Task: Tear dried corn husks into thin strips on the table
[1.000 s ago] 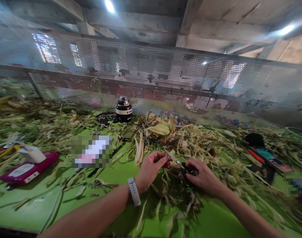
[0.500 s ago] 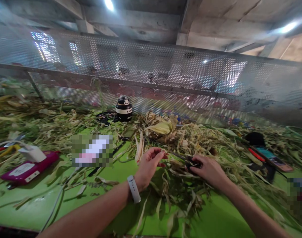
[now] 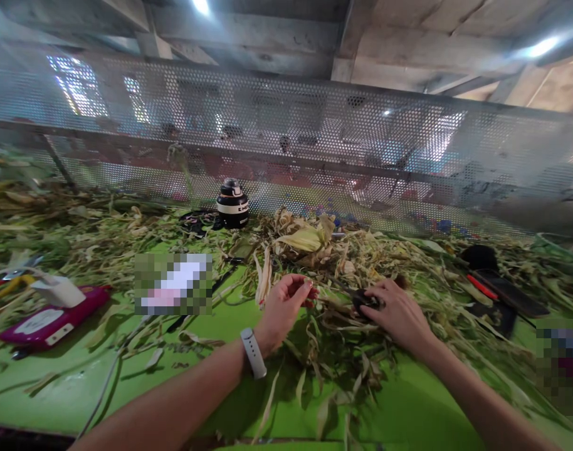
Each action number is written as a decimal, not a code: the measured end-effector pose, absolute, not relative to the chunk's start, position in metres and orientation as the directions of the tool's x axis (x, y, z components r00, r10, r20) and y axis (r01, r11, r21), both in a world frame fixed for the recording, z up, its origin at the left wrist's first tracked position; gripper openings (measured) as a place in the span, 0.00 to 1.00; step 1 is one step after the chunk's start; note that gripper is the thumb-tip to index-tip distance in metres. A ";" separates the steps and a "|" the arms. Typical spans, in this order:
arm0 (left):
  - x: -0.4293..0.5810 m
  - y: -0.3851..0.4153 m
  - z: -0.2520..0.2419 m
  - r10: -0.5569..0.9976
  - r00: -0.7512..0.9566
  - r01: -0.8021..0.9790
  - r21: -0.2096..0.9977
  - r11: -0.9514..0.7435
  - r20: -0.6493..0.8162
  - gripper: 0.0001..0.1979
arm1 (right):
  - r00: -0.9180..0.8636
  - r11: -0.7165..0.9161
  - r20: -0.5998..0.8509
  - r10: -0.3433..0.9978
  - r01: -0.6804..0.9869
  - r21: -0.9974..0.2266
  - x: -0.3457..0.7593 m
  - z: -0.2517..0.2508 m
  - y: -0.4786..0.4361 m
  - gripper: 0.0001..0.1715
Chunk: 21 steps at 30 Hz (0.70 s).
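My left hand (image 3: 289,304), with a pale watch band at its wrist, is closed, its thumb and fingers pinched together above the green tabletop (image 3: 249,369). Whatever lies between those fingertips is too small to make out. To its right, my right hand (image 3: 397,310) is wrapped around the dark handles of a pair of scissors (image 3: 364,300). The blades point left towards my left fingertips and partly blend into the leaves behind. Dry, curled plant leaves (image 3: 315,357) lie beneath and in front of both hands. A larger heap of dried husks (image 3: 310,241) rises just behind them.
A black bottle (image 3: 232,205) stands before a perforated metal screen (image 3: 286,131). At left lie a magenta power strip (image 3: 56,316) with a white plug (image 3: 58,289) and a cable. A dark phone (image 3: 515,293) and a red-handled tool (image 3: 481,287) rest at right.
My right hand's fingers have shifted slightly on the scissors handles, which sit a little higher. The left hand keeps its pinch. The phone's screen at right, lit before, now looks dark.
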<state>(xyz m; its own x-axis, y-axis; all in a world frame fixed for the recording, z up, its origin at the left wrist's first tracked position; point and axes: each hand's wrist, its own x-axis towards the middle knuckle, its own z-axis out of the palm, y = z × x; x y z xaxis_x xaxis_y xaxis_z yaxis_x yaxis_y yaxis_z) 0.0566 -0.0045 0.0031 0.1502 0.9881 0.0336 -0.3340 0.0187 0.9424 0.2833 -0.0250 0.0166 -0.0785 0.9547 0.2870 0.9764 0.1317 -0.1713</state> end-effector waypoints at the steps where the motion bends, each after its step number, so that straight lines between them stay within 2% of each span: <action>1: 0.056 -0.003 0.003 0.989 0.141 -0.336 0.942 0.001 0.049 0.13 | -0.064 0.119 0.293 0.954 0.977 -0.175 0.285 0.019 -0.025 0.12; 4: 0.054 -0.002 0.004 0.990 0.111 -0.345 0.938 -0.044 0.088 0.12 | -0.044 0.101 0.284 0.958 0.977 -0.189 0.289 0.025 -0.023 0.10; 7: 0.052 0.000 0.006 0.992 0.082 -0.348 0.935 -0.063 0.098 0.13 | -0.045 0.086 0.206 0.977 0.977 -0.193 0.293 0.030 -0.023 0.10; 10: 0.050 0.002 0.008 0.992 0.058 -0.359 0.930 -0.083 0.111 0.13 | -0.010 0.031 0.125 0.992 0.986 -0.163 0.295 0.033 -0.023 0.12; 13: 0.047 0.008 0.011 0.992 0.020 -0.387 0.916 -0.105 0.123 0.13 | 0.027 -0.012 0.127 0.992 0.993 -0.118 0.295 0.032 -0.022 0.11; 18: 0.040 0.017 0.015 0.990 -0.045 -0.416 0.898 -0.142 0.136 0.14 | 0.010 0.000 0.100 0.995 0.995 -0.102 0.297 0.031 -0.020 0.09; 21: 0.039 0.020 0.015 0.988 -0.048 -0.396 0.905 -0.154 0.147 0.15 | -0.023 0.032 0.072 0.997 0.991 -0.133 0.296 0.028 -0.020 0.08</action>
